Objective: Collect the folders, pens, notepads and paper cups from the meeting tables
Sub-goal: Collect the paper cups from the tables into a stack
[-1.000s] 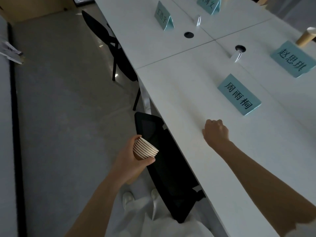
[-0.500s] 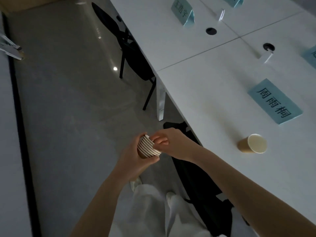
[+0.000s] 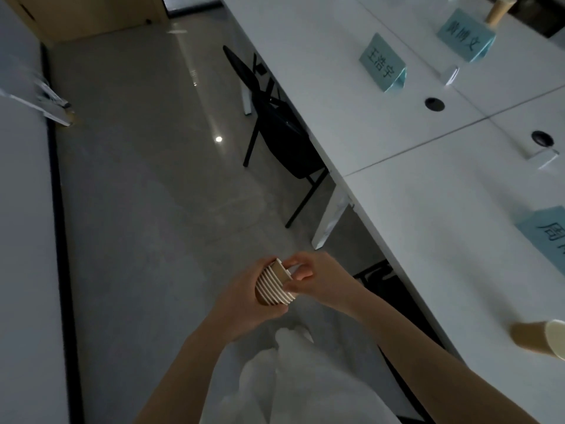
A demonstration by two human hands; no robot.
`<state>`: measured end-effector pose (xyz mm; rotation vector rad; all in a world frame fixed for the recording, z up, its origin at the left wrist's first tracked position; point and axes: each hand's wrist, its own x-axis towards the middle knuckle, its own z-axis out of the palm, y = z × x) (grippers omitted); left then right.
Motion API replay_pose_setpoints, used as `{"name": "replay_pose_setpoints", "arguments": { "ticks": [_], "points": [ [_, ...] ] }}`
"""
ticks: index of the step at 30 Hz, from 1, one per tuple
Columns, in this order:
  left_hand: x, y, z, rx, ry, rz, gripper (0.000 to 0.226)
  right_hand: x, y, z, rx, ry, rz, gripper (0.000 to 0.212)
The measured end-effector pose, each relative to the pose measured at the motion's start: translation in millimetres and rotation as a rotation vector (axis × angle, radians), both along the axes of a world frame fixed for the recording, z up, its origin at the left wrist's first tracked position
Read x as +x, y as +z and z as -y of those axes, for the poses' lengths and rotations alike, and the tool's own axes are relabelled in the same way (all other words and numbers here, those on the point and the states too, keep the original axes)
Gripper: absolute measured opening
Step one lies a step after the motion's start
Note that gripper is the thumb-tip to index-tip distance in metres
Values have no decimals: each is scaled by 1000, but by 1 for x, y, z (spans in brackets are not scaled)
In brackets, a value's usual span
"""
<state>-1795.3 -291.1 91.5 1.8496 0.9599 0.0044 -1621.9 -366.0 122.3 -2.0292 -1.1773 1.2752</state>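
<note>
Holding cup stack (image 3: pixel 274 286) sideways, rims twd right hand (image 3: pixel 318 278).

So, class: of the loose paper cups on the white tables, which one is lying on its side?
The cup at the near right edge, mouth facing right. The far cup behind the name cards stands upright.

A paper cup (image 3: pixel 541 339) lies on the table (image 3: pixel 443 228), right of the held cup stack (image 3: pixel 275 286).

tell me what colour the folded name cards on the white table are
Light teal with dark characters, clearest in the head view on the folded paper name card.
</note>
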Motion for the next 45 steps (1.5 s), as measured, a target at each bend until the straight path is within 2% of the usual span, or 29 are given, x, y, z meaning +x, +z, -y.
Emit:
{"name": "replay_pose_setpoints", "arguments": {
  "ticks": [5,13,18,23,30,35,38,40,43,45],
  "points": [
    [22,-1,-64,-38,55,47,79,24,1,-64,45,6,61,25],
    [87,1,-205,1,135,14,96,120,9,-198,117,-143,-10,26],
    [136,10,-284,18,155,22,88,182,20,-272,177,-226,39,26],
    [181,10,-341,26,226,10,78,234,17,-323,186,-420,91,19],
    [235,3,-433,57,207,-10,72,303,-18,-391,66,-568,326,24],
    [267,1,-517,70,52,18,73,341,-41,-432,-107,-620,520,12],
    [287,-2,-561,36,-53,28,76,355,-53,-448,-145,-660,556,29],
    [300,-4,-584,6,-93,47,76,362,-64,-455,-190,-647,595,22],
    [319,-6,-608,-69,-95,89,75,368,-81,-460,-303,-502,742,31],
    [327,-7,-617,-69,-91,93,77,370,-91,-462,-315,-462,762,34]
  ]
}}
